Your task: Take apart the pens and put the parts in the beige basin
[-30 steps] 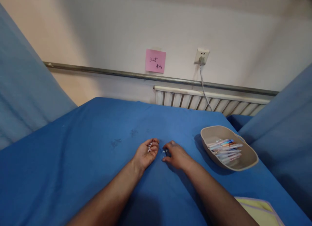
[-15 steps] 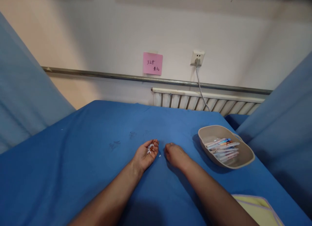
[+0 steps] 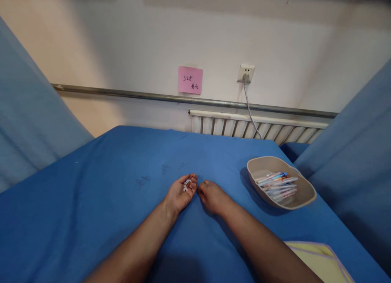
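Note:
My left hand rests palm up on the blue sheet, its fingers curled around several small white pieces and a brownish one. Just right of it, my right hand is closed and turned down, its fingertips close to the left fingers. Whatever the right fingers may pinch is hidden beneath them.
A beige basket at the right holds several pens in clear wrapping. Near the right forearm lies a yellow cloth. Behind the bed are a radiator, a metal rail and a plugged-in cable. Blue curtains hang on both sides.
My right hand has moved left, nearer my left hand. The small white piece that lay on the sheet between the hands is no longer visible.

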The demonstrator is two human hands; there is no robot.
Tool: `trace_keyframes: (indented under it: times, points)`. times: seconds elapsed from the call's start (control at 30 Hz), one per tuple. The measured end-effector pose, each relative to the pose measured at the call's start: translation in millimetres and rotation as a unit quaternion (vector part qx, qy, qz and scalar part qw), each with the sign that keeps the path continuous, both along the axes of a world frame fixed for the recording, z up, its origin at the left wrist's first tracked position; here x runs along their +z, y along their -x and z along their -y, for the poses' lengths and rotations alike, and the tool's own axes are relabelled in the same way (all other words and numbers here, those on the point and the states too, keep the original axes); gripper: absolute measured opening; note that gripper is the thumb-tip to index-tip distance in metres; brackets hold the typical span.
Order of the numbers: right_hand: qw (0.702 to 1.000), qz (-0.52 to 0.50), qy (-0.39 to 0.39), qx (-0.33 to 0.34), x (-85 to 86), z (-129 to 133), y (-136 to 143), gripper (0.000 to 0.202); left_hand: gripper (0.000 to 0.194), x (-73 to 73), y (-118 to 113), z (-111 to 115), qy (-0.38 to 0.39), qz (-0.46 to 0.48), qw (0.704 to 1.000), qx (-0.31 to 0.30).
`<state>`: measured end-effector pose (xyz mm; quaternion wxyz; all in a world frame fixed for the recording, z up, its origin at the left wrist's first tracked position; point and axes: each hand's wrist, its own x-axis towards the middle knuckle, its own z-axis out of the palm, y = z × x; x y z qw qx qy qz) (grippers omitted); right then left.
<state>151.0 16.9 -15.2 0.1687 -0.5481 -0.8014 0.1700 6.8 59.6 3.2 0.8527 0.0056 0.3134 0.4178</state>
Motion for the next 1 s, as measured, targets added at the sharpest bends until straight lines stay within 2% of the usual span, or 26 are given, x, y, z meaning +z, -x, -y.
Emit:
trace_keyframes:
  times: [0.2,0.4,0.53,0.7,0.87,1.0]
  points:
    - [0.997,-0.003,0.005,-0.072,-7.9,-7.9,-12.1,0.02,0.021,0.2,1.2,-0.5,-0.007,0.003,1.0,0.007]
    - [0.994,-0.007,0.023,-0.109,-8.7,-14.8,-32.5,0.015,0.021,0.6,1.2,-0.1,-0.009,0.011,1.0,0.01]
    - [0.996,0.003,0.042,-0.082,-4.0,-12.5,-40.8,0.022,0.02,0.0,1.0,-0.3,-0.007,0.01,1.0,0.014]
    - [0.997,0.047,0.039,-0.039,8.3,-3.9,-29.6,0.02,0.018,0.4,1.0,-0.7,-0.01,0.0,1.0,0.007]
    - [0.993,0.105,0.038,-0.038,19.4,0.7,-17.2,0.022,0.02,2.9,1.4,-3.9,-0.018,-0.007,1.0,-0.004]
    - [0.99,0.125,0.045,-0.047,19.8,-1.7,-23.8,0.023,0.02,2.5,1.6,-5.6,-0.019,-0.01,1.0,-0.006]
